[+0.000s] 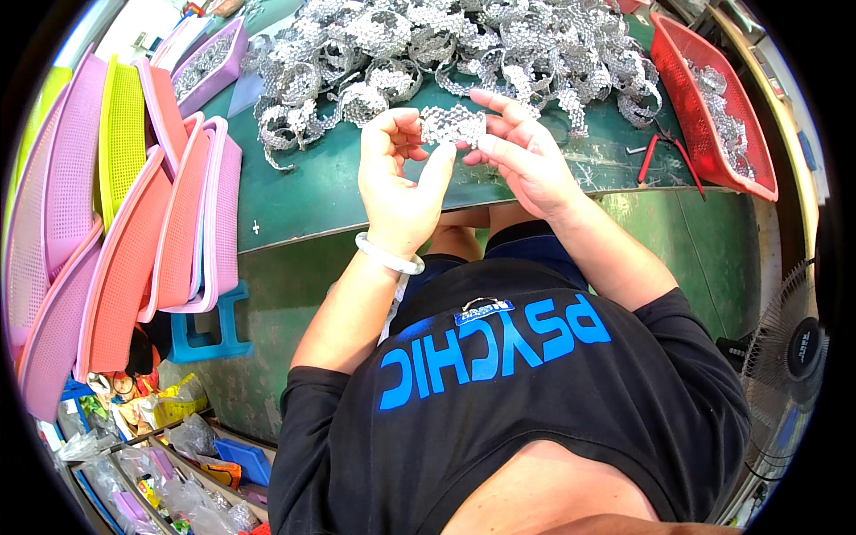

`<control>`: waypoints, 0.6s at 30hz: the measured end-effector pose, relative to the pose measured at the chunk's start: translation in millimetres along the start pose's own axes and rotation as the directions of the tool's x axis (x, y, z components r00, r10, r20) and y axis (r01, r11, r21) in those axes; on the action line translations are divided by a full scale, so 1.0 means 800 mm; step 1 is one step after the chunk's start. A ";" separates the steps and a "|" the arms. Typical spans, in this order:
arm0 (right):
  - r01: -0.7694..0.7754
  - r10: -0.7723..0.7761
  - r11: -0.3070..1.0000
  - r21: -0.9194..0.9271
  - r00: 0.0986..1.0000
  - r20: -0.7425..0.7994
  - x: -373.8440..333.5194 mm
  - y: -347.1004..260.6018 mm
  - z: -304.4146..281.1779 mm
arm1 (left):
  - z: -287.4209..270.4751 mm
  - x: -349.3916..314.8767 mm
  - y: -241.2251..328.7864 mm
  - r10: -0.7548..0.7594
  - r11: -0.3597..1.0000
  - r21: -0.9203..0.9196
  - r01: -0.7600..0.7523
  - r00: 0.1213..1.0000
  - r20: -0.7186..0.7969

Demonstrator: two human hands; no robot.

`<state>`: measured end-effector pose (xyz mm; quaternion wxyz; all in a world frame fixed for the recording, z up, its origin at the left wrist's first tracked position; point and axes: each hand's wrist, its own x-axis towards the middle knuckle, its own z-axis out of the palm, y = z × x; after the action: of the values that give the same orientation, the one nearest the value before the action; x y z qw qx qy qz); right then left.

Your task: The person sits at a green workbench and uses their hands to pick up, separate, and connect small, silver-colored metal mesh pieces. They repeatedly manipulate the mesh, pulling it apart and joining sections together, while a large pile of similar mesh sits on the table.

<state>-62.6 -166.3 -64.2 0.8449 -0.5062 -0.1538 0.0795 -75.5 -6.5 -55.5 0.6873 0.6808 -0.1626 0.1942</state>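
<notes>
A short band of silver metal links [453, 126] is stretched between my two hands above the front of the green table. My left hand [401, 174] has its fingers closed on the band's left end, thumb pointing up along the lower edge. The fingers of my right hand [528, 159] pinch the right end between thumb and fingertips. Just beyond lies a big heap of similar silver link bands [428, 45], many of them curled. Some of the band's ends are hidden behind my fingers.
Red-handled pliers [670, 160] lie right of my hands, beside a red basket [679, 102] of silver pieces. A purple basket [235, 55] holds more at the back left. Stacked coloured baskets [125, 241], a blue stool [214, 339] and a fan [798, 348] flank me.
</notes>
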 end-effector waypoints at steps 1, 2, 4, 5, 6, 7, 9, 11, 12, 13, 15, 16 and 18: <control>0.003 -0.003 1.000 0.001 1.000 -0.002 0.000 0.000 0.000 | 0.000 0.000 -0.001 0.001 1.000 0.003 -0.001 1.000 -0.002; 0.006 -0.006 1.000 0.001 1.000 -0.002 0.000 0.001 0.000 | 0.000 0.000 -0.001 0.009 1.000 0.004 -0.009 1.000 -0.009; 0.014 -0.014 1.000 -0.013 1.000 -0.007 0.000 0.000 0.001 | 0.000 0.001 -0.002 0.027 1.000 0.005 -0.026 0.999 -0.024; 0.017 -0.017 1.000 -0.019 1.000 -0.009 0.000 -0.001 0.001 | 0.000 0.001 -0.002 0.023 1.000 0.001 -0.023 0.999 -0.025; 0.021 -0.021 0.999 -0.025 1.000 -0.010 0.000 -0.001 0.002 | 0.000 0.000 -0.002 0.020 1.000 -0.003 -0.020 0.999 -0.026; 0.025 -0.025 0.999 -0.030 1.000 -0.011 0.000 -0.001 0.003 | 0.000 0.000 -0.002 0.017 1.000 -0.007 -0.017 0.999 -0.027; 0.025 -0.026 0.999 -0.039 1.000 -0.015 0.000 -0.001 0.002 | -0.001 0.001 -0.004 0.003 1.000 -0.020 -0.003 1.000 -0.022; 0.018 -0.019 0.999 -0.047 1.000 -0.017 0.000 -0.001 0.001 | -0.003 0.000 -0.006 -0.003 1.000 -0.029 0.003 1.000 -0.015; 0.018 -0.018 0.999 -0.047 1.000 -0.009 0.000 0.000 0.001 | -0.003 0.000 -0.006 -0.002 0.999 -0.033 0.002 1.000 -0.011; 0.017 -0.017 0.999 -0.048 1.000 -0.001 0.001 0.000 0.000 | -0.003 0.000 -0.006 -0.001 0.999 -0.037 0.001 1.000 -0.007; 0.019 -0.019 0.999 -0.051 1.000 0.011 0.000 0.000 -0.001 | -0.003 0.000 -0.005 -0.010 0.999 -0.036 0.010 1.000 -0.003; 0.021 -0.021 0.998 -0.054 1.000 0.015 0.000 0.000 -0.002 | -0.003 -0.001 -0.004 -0.014 0.999 -0.035 0.014 1.000 -0.001; 0.022 -0.021 0.998 -0.050 1.000 0.019 0.001 0.000 -0.002 | -0.005 -0.002 -0.002 -0.027 0.999 -0.037 0.028 0.999 0.029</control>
<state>-61.4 -167.3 -65.0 0.8311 -0.5250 -0.1690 0.0710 -76.6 -2.7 -57.5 0.7002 0.6727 -0.1664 0.1718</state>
